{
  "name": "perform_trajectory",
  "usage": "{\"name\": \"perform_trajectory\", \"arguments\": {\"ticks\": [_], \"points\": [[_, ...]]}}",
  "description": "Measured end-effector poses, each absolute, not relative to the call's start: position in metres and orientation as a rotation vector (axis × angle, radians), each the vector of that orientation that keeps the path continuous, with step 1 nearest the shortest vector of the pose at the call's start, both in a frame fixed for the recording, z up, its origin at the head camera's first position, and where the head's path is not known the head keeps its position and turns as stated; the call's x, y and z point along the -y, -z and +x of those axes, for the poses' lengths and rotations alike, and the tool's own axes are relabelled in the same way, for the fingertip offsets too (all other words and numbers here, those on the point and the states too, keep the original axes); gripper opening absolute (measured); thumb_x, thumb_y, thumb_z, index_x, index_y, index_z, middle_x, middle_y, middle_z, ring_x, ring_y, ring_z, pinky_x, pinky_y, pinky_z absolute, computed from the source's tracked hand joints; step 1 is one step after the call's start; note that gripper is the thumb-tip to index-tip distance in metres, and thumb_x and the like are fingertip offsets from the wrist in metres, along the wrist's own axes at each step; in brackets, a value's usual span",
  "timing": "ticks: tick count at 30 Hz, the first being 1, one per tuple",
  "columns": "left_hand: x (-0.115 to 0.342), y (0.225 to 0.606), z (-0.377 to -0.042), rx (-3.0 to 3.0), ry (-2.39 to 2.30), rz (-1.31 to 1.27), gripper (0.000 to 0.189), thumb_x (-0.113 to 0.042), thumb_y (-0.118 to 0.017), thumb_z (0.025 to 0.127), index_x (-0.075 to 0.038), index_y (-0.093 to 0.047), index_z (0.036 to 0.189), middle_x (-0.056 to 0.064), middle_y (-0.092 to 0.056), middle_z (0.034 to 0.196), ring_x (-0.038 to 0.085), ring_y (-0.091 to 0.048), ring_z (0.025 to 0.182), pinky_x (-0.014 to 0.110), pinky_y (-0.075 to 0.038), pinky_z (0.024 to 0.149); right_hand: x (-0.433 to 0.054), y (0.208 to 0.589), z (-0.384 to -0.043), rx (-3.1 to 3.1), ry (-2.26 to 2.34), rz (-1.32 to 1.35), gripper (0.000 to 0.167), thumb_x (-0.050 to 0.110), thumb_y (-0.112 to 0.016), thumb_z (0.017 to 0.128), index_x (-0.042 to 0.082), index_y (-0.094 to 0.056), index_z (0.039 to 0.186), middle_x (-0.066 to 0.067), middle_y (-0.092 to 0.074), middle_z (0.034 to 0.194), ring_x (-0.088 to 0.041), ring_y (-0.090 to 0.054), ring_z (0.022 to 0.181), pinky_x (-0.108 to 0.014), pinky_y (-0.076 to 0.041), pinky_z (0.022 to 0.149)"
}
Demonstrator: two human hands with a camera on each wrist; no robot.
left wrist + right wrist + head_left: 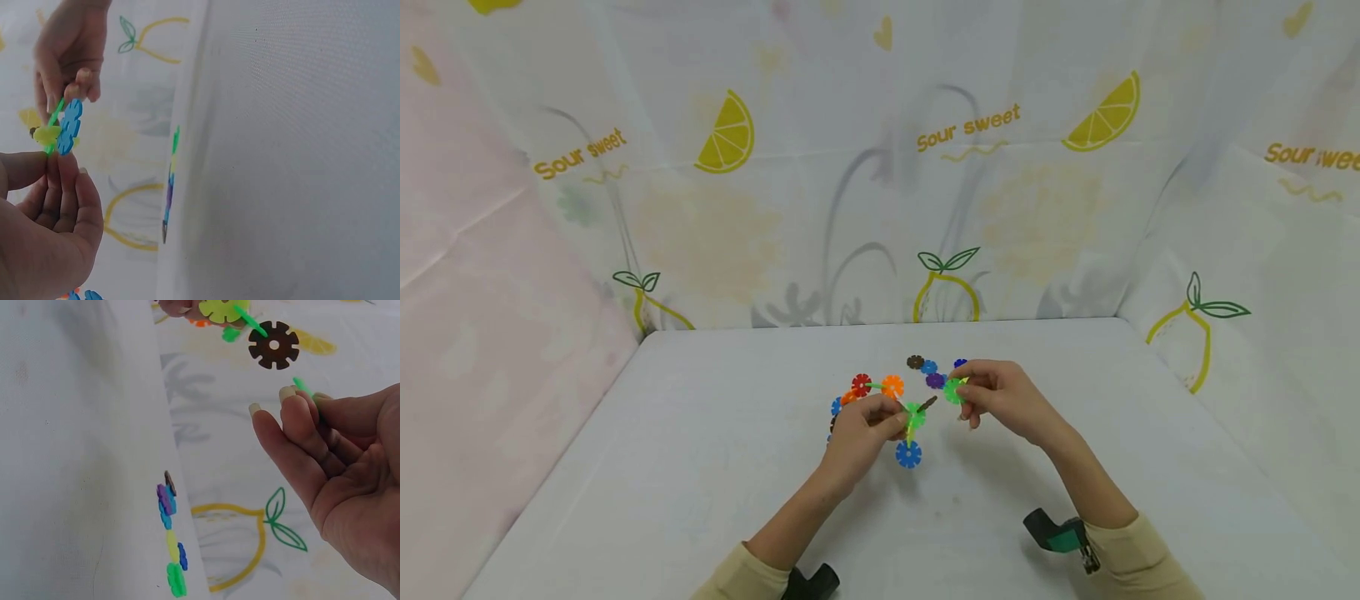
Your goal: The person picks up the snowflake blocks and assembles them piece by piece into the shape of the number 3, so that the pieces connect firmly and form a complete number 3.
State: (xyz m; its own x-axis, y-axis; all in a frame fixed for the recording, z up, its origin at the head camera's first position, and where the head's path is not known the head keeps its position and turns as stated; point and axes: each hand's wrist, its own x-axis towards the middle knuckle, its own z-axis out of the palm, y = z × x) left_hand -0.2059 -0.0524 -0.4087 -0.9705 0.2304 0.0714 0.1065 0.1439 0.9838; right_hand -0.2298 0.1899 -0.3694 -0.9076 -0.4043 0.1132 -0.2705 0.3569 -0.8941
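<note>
Several notched plastic discs joined edge to edge make a colourful chain; red [861,384] and orange [892,387] discs show on its far side. My left hand [867,429] pinches this chain near a green disc [914,414]. From that disc stick out a brown disc [274,345] and, towards me, a blue disc [908,454]. To the right, my right hand [1006,400] pinches a single green disc [952,391] between thumb and fingers. That disc is apart from the brown one and appears edge-on in the right wrist view. The left fingers hide part of the chain.
Loose discs lie on the white table [700,467] beyond the hands: brown [915,362], light blue [928,367], purple [936,381] and dark blue [960,363], plus yellow [172,545] and green [176,580] ones. A lemon-print cloth [820,208] stands behind the table.
</note>
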Motion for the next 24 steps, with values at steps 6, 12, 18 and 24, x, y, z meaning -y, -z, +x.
{"name": "perform_trajectory", "arguments": {"ticks": [6, 12, 18, 24], "points": [[0.051, 0.409, -0.205, -2.312, -1.943, 0.374, 0.014, -0.015, -0.064, 0.095, -0.002, -0.069, 0.097, 0.01, -0.069, 0.088, 0.014, -0.068, 0.078, 0.041, -0.06, 0.085, -0.186, 0.366, -0.226, -2.504, 1.576, -0.643, 0.023, 0.007, -0.058, 0.098, -0.004, -0.065, 0.117, -0.013, -0.063, 0.07, -0.021, -0.064, 0.059, -0.03, -0.057, 0.059], [0.051, 0.41, -0.205, -2.333, -1.927, 0.392, 0.012, -0.015, -0.064, 0.095, -0.005, -0.069, 0.097, 0.007, -0.068, 0.088, 0.015, -0.068, 0.079, 0.044, -0.059, 0.085, -0.18, 0.364, -0.224, -2.538, 1.557, -0.66, 0.02, 0.007, -0.058, 0.098, 0.001, -0.068, 0.114, -0.018, -0.061, 0.069, -0.024, -0.061, 0.057, -0.029, -0.053, 0.056], [0.051, 0.41, -0.204, -2.36, -1.914, 0.414, 0.012, -0.015, -0.064, 0.096, -0.005, -0.069, 0.096, 0.007, -0.069, 0.088, 0.015, -0.068, 0.08, 0.047, -0.059, 0.085, -0.176, 0.366, -0.223, -2.588, 1.51, -0.677, 0.019, 0.006, -0.057, 0.098, 0.005, -0.07, 0.113, -0.011, -0.063, 0.07, -0.015, -0.061, 0.058, -0.029, -0.052, 0.054], [0.052, 0.41, -0.201, -2.415, -1.889, 0.43, 0.011, -0.015, -0.063, 0.096, -0.006, -0.069, 0.096, 0.006, -0.069, 0.087, 0.015, -0.067, 0.079, 0.042, -0.059, 0.081, -0.172, 0.367, -0.22, -2.61, 1.512, -0.683, 0.019, 0.006, -0.058, 0.098, 0.003, -0.07, 0.112, -0.012, -0.064, 0.073, -0.013, -0.059, 0.059, -0.026, -0.05, 0.053]]}}
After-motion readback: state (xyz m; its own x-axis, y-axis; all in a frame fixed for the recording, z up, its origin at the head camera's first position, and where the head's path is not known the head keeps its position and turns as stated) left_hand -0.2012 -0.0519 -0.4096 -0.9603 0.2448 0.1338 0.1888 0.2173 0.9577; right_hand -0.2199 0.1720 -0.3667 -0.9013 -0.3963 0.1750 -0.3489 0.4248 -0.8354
